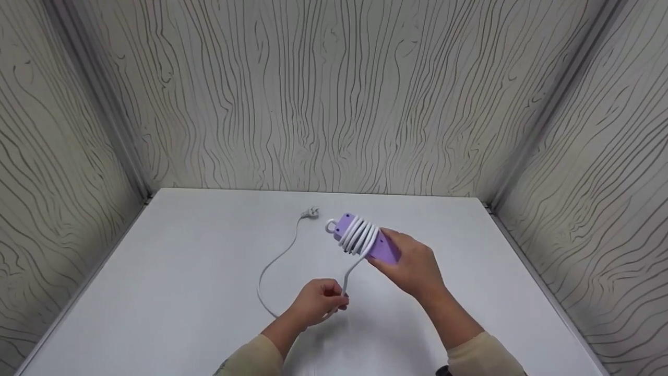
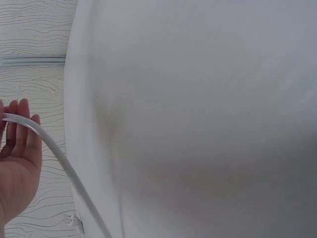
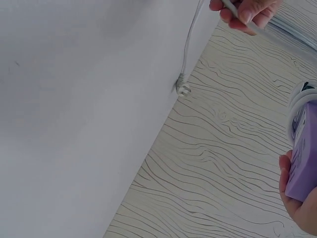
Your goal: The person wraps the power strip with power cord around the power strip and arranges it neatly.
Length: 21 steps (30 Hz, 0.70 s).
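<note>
My right hand (image 1: 417,263) grips the lower end of a purple power strip (image 1: 385,249), holding it tilted above the table. Several turns of its white cord (image 1: 359,236) wrap round the strip's far half, and a small white loop (image 1: 330,225) sticks out at that end. From the wraps the cord runs down to my left hand (image 1: 318,302), which pinches it between thumb and fingers. In the right wrist view the purple strip (image 3: 303,158) shows its socket face, with fingers curled round its edge. Beyond the left hand, the cord trails across the table to a plug (image 1: 311,212).
The white table (image 1: 198,250) spreads under both hands, bounded by wood-grain panels (image 1: 313,94) at the back and sides. The plug lies near its back edge. A small dark object (image 1: 443,371) shows beside the right sleeve at the bottom of the head view.
</note>
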Each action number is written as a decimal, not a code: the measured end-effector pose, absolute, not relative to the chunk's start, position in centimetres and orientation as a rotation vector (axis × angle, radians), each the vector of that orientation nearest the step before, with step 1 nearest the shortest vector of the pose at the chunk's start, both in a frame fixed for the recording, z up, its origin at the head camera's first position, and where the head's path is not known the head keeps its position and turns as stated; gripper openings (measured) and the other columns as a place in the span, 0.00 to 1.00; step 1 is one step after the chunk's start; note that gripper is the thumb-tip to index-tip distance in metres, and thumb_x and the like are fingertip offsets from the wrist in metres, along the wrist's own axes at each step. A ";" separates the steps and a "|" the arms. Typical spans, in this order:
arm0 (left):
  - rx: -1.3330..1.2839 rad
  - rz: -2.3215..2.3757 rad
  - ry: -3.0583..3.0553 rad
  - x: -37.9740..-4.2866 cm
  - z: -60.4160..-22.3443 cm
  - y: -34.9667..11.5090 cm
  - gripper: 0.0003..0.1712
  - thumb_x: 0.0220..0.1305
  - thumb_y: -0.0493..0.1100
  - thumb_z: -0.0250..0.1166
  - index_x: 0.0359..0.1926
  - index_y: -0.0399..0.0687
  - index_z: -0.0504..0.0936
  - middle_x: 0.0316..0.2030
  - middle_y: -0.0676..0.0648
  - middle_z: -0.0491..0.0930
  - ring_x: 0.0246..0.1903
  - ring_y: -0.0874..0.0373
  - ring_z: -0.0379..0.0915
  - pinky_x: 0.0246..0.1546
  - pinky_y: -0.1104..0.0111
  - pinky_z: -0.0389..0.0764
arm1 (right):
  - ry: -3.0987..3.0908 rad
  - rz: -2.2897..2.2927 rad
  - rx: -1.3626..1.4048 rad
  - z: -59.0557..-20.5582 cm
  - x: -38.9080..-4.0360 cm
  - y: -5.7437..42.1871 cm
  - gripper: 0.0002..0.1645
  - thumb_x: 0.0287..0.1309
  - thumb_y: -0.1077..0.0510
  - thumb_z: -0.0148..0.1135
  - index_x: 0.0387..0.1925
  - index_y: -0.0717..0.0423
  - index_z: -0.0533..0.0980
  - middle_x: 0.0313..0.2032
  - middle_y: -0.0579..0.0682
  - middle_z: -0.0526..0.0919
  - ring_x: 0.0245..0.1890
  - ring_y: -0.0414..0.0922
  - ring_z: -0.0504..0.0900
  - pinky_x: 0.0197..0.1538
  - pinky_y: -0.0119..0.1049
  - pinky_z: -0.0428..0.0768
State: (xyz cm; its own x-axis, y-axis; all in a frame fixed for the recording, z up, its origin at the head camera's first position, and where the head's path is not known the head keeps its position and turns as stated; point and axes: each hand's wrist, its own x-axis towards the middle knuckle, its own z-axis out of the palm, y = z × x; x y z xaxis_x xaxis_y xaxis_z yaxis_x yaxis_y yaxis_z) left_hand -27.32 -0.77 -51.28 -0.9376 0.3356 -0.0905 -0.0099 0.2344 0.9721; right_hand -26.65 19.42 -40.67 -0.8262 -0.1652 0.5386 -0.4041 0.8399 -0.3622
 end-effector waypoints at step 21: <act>0.450 1.478 2.507 -31.4 -49.9 -1.1 0.08 0.51 0.39 0.69 0.32 0.51 0.78 0.27 0.54 0.77 0.30 0.60 0.73 0.34 0.67 0.76 | -2.509 0.789 0.681 -40.4 -26.0 18.4 0.35 0.41 0.42 0.71 0.53 0.47 0.74 0.48 0.43 0.80 0.42 0.39 0.78 0.41 0.38 0.79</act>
State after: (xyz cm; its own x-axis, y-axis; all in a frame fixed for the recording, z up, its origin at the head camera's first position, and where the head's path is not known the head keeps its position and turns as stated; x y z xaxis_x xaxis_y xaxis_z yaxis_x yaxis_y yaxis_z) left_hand -31.37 -1.07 -49.91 -0.9345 0.3558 -0.0143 0.1598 0.4550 0.8760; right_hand -26.02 18.37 -40.39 -0.7909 -0.3227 0.5199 -0.5622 0.7188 -0.4091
